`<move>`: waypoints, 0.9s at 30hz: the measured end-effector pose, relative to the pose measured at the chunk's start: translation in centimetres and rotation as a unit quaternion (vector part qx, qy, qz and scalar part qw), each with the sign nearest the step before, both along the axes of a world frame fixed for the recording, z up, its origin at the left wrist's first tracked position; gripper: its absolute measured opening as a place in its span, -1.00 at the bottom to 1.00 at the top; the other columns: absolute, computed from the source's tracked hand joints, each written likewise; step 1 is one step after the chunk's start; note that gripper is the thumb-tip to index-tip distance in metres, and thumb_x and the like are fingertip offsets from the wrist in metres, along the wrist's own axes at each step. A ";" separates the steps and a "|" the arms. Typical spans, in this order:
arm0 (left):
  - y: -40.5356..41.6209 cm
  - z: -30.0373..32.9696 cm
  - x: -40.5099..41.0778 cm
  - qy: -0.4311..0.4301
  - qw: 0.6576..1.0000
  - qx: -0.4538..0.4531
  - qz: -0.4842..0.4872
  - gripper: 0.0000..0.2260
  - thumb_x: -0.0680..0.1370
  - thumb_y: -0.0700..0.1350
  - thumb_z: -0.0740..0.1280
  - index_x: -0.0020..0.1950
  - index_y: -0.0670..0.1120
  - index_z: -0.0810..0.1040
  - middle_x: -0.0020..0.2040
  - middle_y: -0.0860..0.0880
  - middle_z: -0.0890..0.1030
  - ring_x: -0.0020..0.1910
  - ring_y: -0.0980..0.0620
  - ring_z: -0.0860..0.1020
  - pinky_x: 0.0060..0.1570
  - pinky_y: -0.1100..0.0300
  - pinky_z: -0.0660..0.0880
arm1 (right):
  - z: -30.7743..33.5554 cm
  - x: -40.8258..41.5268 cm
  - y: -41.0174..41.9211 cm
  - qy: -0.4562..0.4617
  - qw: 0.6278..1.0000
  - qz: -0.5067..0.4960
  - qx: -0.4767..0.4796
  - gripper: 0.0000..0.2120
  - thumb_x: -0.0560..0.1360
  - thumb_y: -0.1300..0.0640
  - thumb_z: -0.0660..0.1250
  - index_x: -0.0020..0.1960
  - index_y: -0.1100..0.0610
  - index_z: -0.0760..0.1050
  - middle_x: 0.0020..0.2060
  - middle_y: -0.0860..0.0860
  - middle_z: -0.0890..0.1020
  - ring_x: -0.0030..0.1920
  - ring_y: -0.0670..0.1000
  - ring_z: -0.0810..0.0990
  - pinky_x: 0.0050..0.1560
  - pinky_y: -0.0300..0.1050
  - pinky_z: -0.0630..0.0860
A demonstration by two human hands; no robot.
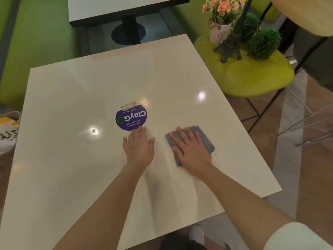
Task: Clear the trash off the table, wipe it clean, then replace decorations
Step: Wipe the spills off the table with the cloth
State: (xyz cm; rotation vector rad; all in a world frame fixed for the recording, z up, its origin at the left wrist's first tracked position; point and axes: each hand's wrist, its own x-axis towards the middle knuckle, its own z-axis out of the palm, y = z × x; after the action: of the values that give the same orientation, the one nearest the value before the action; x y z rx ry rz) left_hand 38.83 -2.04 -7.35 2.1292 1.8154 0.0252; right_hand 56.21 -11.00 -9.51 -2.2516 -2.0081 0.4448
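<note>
The table (72,159) looks cleared of trash; wiping is underway, with a few crumbs (128,79) left at the far side. One round purple sticker (131,118) sits mid-table. The left hand (139,147) rests flat, fingers spread. The right hand (191,152) presses flat on one grey cloth (203,136). Four decorations wait on the green chair (252,80), far right: one flower pot (220,31), one tower model (232,46), two green shrub balls (264,43).

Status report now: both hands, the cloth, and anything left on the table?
Left hand flat on table. Right hand flat, pressing grey cloth. Crumbs at far side. Decorations on green chair.
</note>
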 end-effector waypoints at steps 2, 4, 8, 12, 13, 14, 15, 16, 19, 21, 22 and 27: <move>-1.3 0.0 0.0 -0.015 0.999 0.021 0.019 -0.54 0.66 0.05 0.11 0.55 0.00 0.19 0.54 -0.03 0.20 0.53 -0.04 0.10 0.49 -0.02 -0.04 | 0.0 3.5 -1.1 -0.016 0.999 -0.044 -0.003 -0.41 0.55 -0.23 -0.33 0.57 -0.19 -0.11 0.58 -0.13 -0.08 0.58 0.02 -0.17 0.52 0.01 -0.31; -3.4 0.1 -0.3 -0.034 0.998 0.047 0.034 -0.56 0.64 0.03 0.16 0.52 -0.01 0.26 0.51 -0.04 0.25 0.49 -0.06 0.16 0.46 0.01 0.06 | 0.0 7.2 -2.8 -0.031 0.995 -0.090 -0.008 -0.39 0.54 -0.24 -0.35 0.57 -0.19 -0.12 0.58 -0.12 -0.08 0.57 0.02 -0.17 0.52 0.02 -0.28; -8.4 -0.5 -1.1 -0.051 0.996 0.068 0.042 -0.58 0.62 -0.02 0.21 0.48 -0.03 0.31 0.47 -0.05 0.28 0.46 -0.07 0.18 0.43 -0.02 0.13 | 0.1 11.8 -5.5 -0.055 0.989 -0.136 -0.022 -0.39 0.55 -0.22 -0.36 0.58 -0.14 -0.13 0.59 -0.05 -0.03 0.58 0.07 -0.12 0.53 0.08 -0.19; -11.2 -1.6 -2.0 -0.041 0.995 0.072 0.058 -0.57 0.63 0.04 0.14 0.48 -0.07 0.30 0.46 -0.06 0.31 0.46 -0.09 0.21 0.43 -0.04 0.13 | 0.2 8.2 -4.7 -0.047 0.975 -0.217 -0.014 -0.39 0.57 -0.19 -0.32 0.59 -0.08 -0.09 0.59 0.00 -0.02 0.58 0.12 -0.08 0.54 0.13 -0.18; -11.6 -1.8 -2.2 -0.034 0.996 0.070 0.053 -0.53 0.63 0.09 0.07 0.49 -0.08 0.29 0.47 -0.07 0.30 0.48 -0.09 0.20 0.45 -0.04 0.11 | 0.1 6.5 -4.5 -0.040 0.977 -0.207 -0.010 -0.39 0.58 -0.19 -0.32 0.59 -0.07 -0.07 0.59 0.01 -0.01 0.58 0.13 -0.07 0.53 0.13 -0.19; -11.8 -2.0 -2.2 -0.029 0.996 0.064 0.048 -0.47 0.61 0.14 -0.01 0.51 -0.08 0.25 0.50 -0.07 0.27 0.50 -0.09 0.16 0.47 -0.04 0.07 | 0.2 4.8 -4.4 -0.031 0.983 -0.180 -0.005 -0.38 0.57 -0.18 -0.32 0.59 -0.07 -0.05 0.59 0.01 0.00 0.58 0.14 -0.06 0.53 0.12 -0.21; -11.9 -2.1 -2.3 -0.025 0.997 0.056 0.041 -0.42 0.59 0.18 -0.10 0.54 -0.07 0.20 0.53 -0.06 0.21 0.54 -0.07 0.09 0.50 -0.03 -0.01 | 0.3 3.1 -4.2 -0.021 0.989 -0.147 -0.004 -0.37 0.56 -0.18 -0.33 0.59 -0.07 -0.05 0.59 0.01 -0.01 0.58 0.13 -0.08 0.53 0.11 -0.23; -11.9 -2.3 -2.2 -0.021 0.998 0.047 0.036 -0.38 0.57 0.20 -0.17 0.57 -0.06 0.13 0.56 -0.04 0.14 0.56 -0.04 0.01 0.51 0.00 -0.10 | 0.2 1.3 -4.1 -0.010 0.993 -0.115 -0.009 -0.37 0.55 -0.17 -0.34 0.59 -0.08 -0.07 0.59 0.00 -0.04 0.58 0.12 -0.11 0.52 0.11 -0.27; -12.0 -2.6 -2.2 -0.010 0.998 0.048 0.035 -0.36 0.56 0.21 -0.24 0.60 -0.02 0.02 0.60 0.00 0.02 0.58 0.00 -0.11 0.50 0.04 -0.24 | 0.3 -2.9 -3.9 0.010 0.999 -0.028 -0.011 -0.41 0.57 -0.16 -0.32 0.58 -0.08 -0.09 0.59 -0.02 -0.06 0.58 0.10 -0.16 0.51 0.08 -0.31; -12.0 -2.5 -2.2 -0.003 0.998 0.043 0.036 -0.38 0.57 0.20 -0.24 0.60 0.00 -0.02 0.61 0.01 -0.02 0.58 0.02 -0.14 0.50 0.04 -0.25 | 0.4 -3.5 -4.3 0.022 1.000 0.016 -0.011 -0.42 0.59 -0.17 -0.29 0.58 -0.10 -0.04 0.59 -0.05 -0.03 0.58 0.07 -0.14 0.51 0.05 -0.33; -11.9 -2.4 -2.2 -0.002 0.999 0.036 0.040 -0.40 0.59 0.20 -0.22 0.60 0.01 -0.04 0.61 0.02 -0.04 0.57 0.03 -0.16 0.50 0.04 -0.26 | 0.5 -2.8 -4.4 0.022 0.999 0.031 -0.012 -0.42 0.58 -0.17 -0.30 0.58 -0.11 -0.03 0.58 -0.07 -0.03 0.58 0.06 -0.15 0.51 0.03 -0.34; -11.6 -1.8 -2.2 0.000 0.999 -0.025 0.045 -0.45 0.66 0.17 -0.09 0.59 0.07 -0.19 0.59 0.09 -0.23 0.54 0.09 -0.32 0.50 0.04 -0.32 | 0.2 6.1 -6.8 -0.029 0.998 -0.061 -0.014 -0.36 0.53 -0.20 -0.36 0.58 -0.13 -0.06 0.59 -0.08 -0.04 0.58 0.06 -0.12 0.53 0.05 -0.24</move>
State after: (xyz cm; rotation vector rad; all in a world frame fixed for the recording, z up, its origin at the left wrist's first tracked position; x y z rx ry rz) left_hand 36.68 -13.66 -9.15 2.0135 1.8895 0.0025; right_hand 62.35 -17.80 -9.30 -2.4133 -1.8884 0.4028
